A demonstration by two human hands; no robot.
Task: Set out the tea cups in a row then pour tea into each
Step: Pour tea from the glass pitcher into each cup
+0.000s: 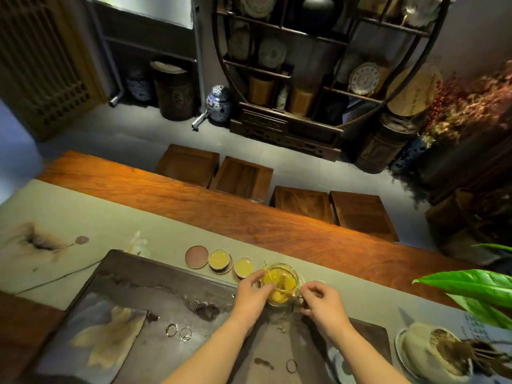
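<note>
Two small cups of yellow tea, one [219, 259] to the left of the other [244, 265], stand in a row on round coasters along the far edge of the dark tea tray [155, 295]. An empty pinkish coaster [196, 256] lies left of them. A glass pitcher [279, 284] of yellow tea is held just right of the second cup. My right hand [321, 304] grips its handle side, and my left hand [253, 293] steadies its left rim. A further cup's rim [318, 282] peeks out behind my right hand.
Three metal rings [177, 331] lie on the tray. A white bowl with dark stems [432, 353] stands at the right, under green leaves [471, 289]. A grey runner [110, 225] covers the wooden table; several stools [243, 178] stand beyond.
</note>
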